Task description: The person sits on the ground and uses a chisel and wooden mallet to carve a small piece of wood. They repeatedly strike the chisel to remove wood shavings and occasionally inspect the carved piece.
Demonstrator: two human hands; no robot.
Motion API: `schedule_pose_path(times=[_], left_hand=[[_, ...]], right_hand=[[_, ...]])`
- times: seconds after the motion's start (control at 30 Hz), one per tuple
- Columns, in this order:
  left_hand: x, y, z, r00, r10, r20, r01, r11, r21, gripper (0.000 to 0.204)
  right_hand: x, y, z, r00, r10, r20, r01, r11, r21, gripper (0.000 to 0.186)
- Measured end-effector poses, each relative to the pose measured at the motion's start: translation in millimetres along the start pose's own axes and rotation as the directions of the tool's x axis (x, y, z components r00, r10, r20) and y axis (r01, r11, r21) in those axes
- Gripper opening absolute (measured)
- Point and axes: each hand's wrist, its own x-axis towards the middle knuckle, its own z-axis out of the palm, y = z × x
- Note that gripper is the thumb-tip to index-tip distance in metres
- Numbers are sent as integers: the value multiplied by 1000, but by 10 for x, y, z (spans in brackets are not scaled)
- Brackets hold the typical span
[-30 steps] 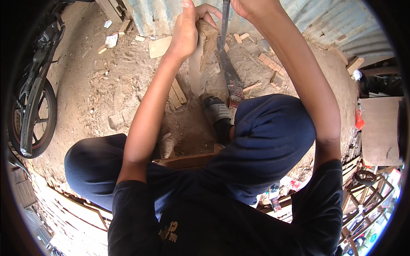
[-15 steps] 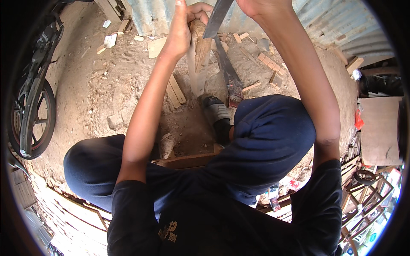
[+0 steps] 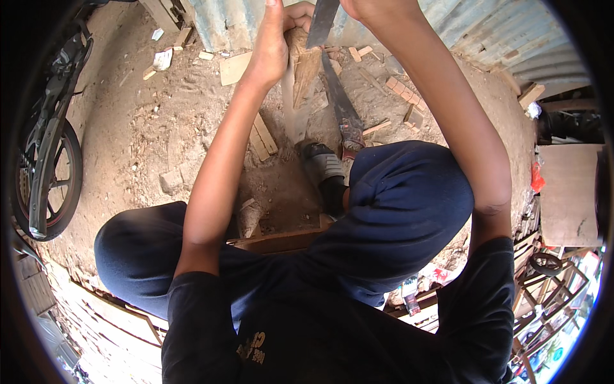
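My left hand (image 3: pixel 272 48) is closed round the upper part of a rough brown piece of wood (image 3: pixel 305 70), thumb pointing up and fingers curled behind it. The wood stands upright, and a pale, partly see-through strip (image 3: pixel 291 105) runs along its left side. A flat dark metal blade (image 3: pixel 323 25) slants down to the wood's top, its squared end at the right edge. My right hand (image 3: pixel 377 9) is beside the blade at the upper rim; its fingers and the blade's handle end are cut off there, but the two move together.
A long dark blade-like tool (image 3: pixel 340 99) lies by my sandalled foot (image 3: pixel 323 163). Wood offcuts (image 3: pixel 262 137) are scattered on the dirt floor. Corrugated metal sheeting (image 3: pixel 499 32) closes off the far side; a motorbike wheel (image 3: pixel 61 179) stands at left. A board (image 3: pixel 569 195) is at right.
My right hand and the blade have shifted slightly left and up. The piece of wood has tilted a little in my left hand, which stays almost in place.
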Motion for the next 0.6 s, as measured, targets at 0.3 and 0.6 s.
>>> schedule_pose_path(times=[0.3, 0.6], left_hand=[[-28, 85, -26, 999, -41, -2, 41, 999, 0, 101], [114, 606, 542, 803, 582, -127, -442, 726, 527, 59]], right_hand=[[36, 97, 2, 1000, -4, -29, 5, 1000, 24, 62], [-2, -20, 47, 997, 8, -76, -8, 1000, -3, 61]])
